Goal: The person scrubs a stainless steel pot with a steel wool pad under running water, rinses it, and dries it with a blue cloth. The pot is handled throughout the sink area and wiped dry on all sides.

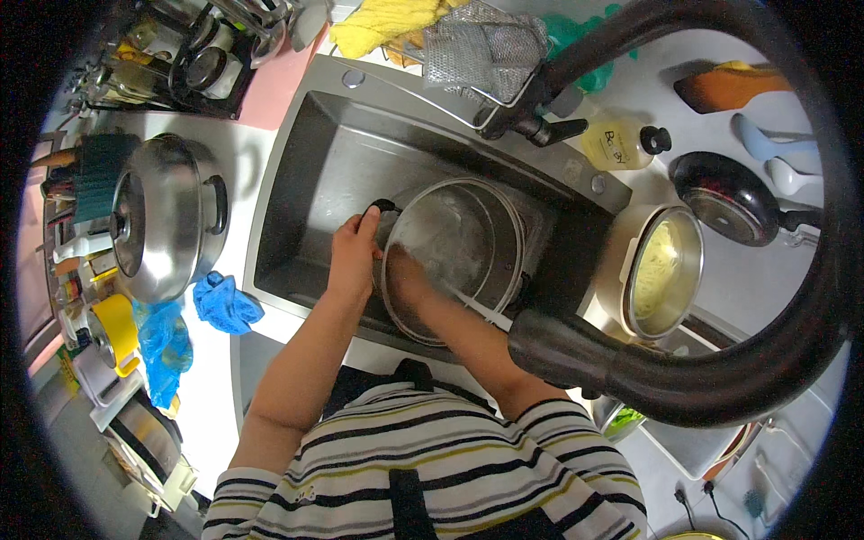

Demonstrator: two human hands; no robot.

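Note:
A large round metal pot (496, 260) stands in the dark sink basin (337, 158), its open mouth facing up. My left hand (356, 246) grips the pot's black side handle (383, 204). Inside the pot, by its near left wall, is my right hand (405, 270); its fingers are blurred, and whether they hold something cannot be told. Water streams from the black faucet's spray head (557, 347) into the pot over my right forearm.
The curved black faucet (833, 223) arches over the right side. Left of the sink are a lidded steel pot (172, 223) and a blue cloth (226, 304). To the right stand a soap bottle (614, 145), a bowl with pale shreds (655, 270) and a black frying pan (725, 196).

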